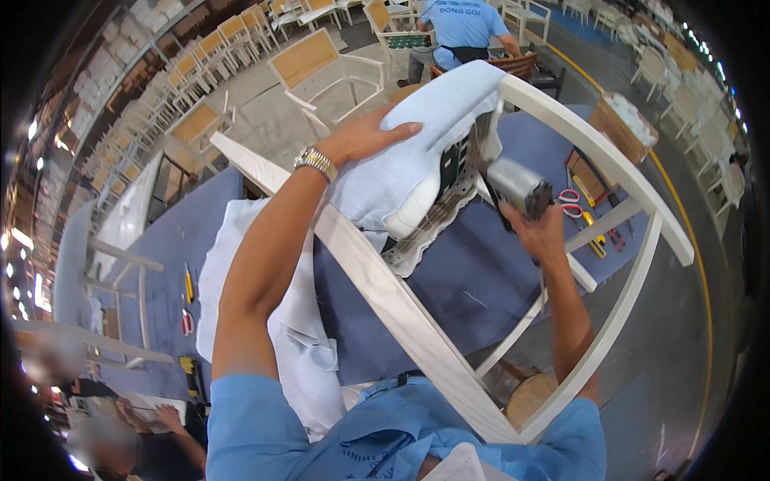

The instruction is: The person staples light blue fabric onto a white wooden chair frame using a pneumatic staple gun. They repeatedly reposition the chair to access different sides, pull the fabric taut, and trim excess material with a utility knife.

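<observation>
A pale wooden armchair (385, 293) lies tipped on the blue-covered table in front of me, its padded part (425, 112) wrapped in light blue fabric. My left hand (365, 136) grips the far edge of this padding, thumb lying on the fabric and the other fingers mostly hidden. Green webbing (451, 168) and a ragged strip of backing cloth (433, 236) show on the open underside. Close to that underside, my right hand (537, 232) is closed round a silver-grey staple gun (517, 184). Its nose is partly hidden beside the chair.
Red-handled scissors (571, 204) and yellow cutters (593, 232) lie on the table's right. Loose pale fabric (233, 272) drapes at left, near another cutter (188, 284). A cardboard box (618, 128) stands beyond. Co-workers are ahead and lower left; unfinished chairs (321, 72) fill the background.
</observation>
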Available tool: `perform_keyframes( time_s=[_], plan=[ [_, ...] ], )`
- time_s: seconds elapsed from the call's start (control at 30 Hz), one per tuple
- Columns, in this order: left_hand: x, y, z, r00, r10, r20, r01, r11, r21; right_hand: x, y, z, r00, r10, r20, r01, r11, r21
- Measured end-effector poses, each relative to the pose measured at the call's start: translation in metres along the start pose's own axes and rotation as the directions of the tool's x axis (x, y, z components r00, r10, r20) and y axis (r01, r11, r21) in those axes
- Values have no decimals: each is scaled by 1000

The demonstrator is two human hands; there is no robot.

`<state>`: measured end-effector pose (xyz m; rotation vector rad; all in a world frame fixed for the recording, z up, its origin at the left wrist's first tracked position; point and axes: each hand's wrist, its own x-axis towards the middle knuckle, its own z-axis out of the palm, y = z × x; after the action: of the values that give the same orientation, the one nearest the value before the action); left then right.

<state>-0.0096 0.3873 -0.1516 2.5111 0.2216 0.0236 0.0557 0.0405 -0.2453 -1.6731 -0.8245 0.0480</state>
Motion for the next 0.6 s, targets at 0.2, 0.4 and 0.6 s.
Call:
perform_keyframes(
  time_s=[0.2,0.4,0.6],
  plan=[
    [-14,24,10,991,-22,-129,49,975,218,12,30,52,913,-127,-387,285,878,384],
    [-36,40,22,979,16,-203,50,948,315,10,19,96,899,-158,-409,304,898,320],
    [-39,59,39,965,-89,-245,204,844,496,10,21,97,896,-268,-354,361,904,228]
  ],
)
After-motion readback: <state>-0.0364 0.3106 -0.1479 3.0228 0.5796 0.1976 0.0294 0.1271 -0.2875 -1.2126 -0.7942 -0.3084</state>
